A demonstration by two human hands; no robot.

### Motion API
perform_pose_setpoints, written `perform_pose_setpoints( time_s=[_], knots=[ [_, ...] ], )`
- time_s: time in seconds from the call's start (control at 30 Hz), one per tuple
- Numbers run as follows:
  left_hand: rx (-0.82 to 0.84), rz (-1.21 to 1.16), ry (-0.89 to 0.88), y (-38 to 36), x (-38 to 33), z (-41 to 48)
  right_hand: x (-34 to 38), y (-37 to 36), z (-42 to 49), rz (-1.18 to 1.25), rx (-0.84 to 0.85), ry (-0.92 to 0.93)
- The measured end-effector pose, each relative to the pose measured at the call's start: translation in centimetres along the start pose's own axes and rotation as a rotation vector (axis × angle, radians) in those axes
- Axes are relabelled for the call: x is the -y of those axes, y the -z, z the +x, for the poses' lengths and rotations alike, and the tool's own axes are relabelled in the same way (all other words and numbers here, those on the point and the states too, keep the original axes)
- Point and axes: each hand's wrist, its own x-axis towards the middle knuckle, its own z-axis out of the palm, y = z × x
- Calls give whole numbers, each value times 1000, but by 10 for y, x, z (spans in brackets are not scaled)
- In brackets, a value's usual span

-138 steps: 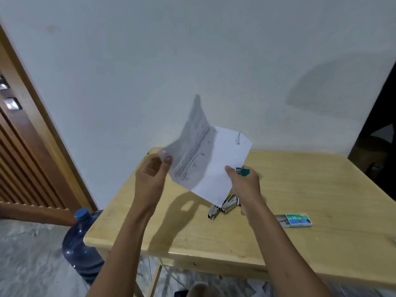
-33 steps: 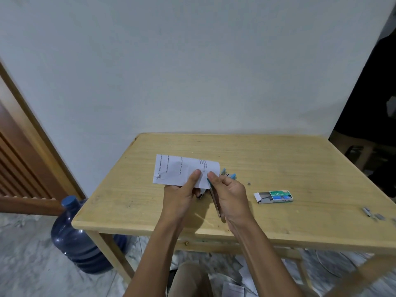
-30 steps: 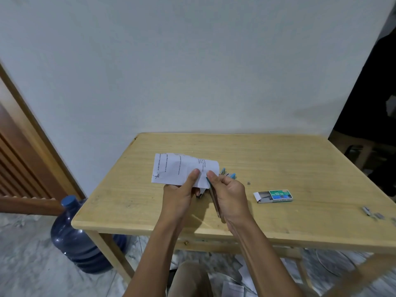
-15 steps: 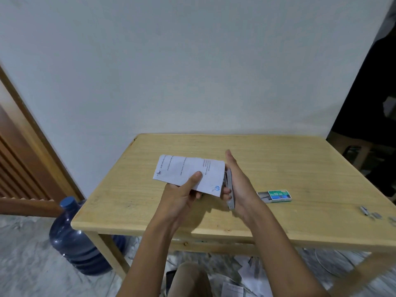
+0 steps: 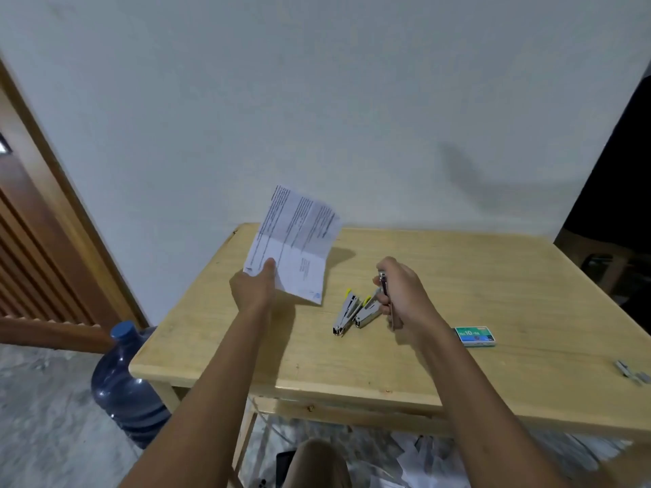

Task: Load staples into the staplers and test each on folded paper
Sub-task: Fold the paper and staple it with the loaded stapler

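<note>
A pale wall is filling the upper part of the view, and in front of it a light wooden bench (image 5: 493,276) is standing, with a brown wooden door frame (image 5: 53,191) at the left. A blue water bottle (image 5: 123,382) is sitting on the floor beside the left corner of the bench.

The person's left hand (image 5: 253,290) is gripping a folded paper (image 5: 296,241) by its lower left corner, thumb on top, and is holding it tilted up above the far left part of the bench. The paper is printed with lines of text and is showing fold creases.

The right hand (image 5: 401,294) is closed around a slim metal stapler (image 5: 385,294) (only a narrow edge of it is showing between the fingers, so it is not possible to tell if it is pressed shut). The paper and this stapler are apart from each other.

Just to the left of the right hand, two more staplers (image 5: 354,311) with yellow ends are lying side by side on the bench, touching or nearly touching. A green staple box (image 5: 475,336) is lying on the bench to the right of the right wrist. Near the right edge of the bench, some loose staple strips (image 5: 630,373) are lying well apart from the rest.
</note>
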Motion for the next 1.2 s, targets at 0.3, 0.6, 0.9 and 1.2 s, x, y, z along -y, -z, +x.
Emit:
perform_pose_setpoints(
  time_s=[0.3,0.6,0.9,1.2],
  knots=[
    [-171,829,-562,-7,24,13,-18,30,-1,-245,8,-35],
    [258,1055,-470,-13,25,35,-12,54,45,-739,-206,197],
    [240,1018,-511,-16,31,42,-3,27,141,-1170,-273,129],
    [229,1024,-506,-17,27,39,2,17,163,-1037,-245,21]
  ],
)
